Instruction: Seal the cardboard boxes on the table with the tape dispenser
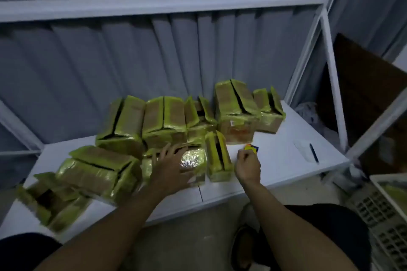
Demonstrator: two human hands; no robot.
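Head view: your left hand (174,166) lies flat, fingers spread, on a taped box (195,160) near the front edge of the white table (277,160). Your right hand (247,166) curls round the small yellow-and-blue dispenser (252,149), blurred, just right of a narrow box (218,156) whose seam gapes. More boxes (163,116), banded in yellow-green tape, crowd the table's left and rear, several with flaps unsealed. A dark pen (313,153) lies well to the right.
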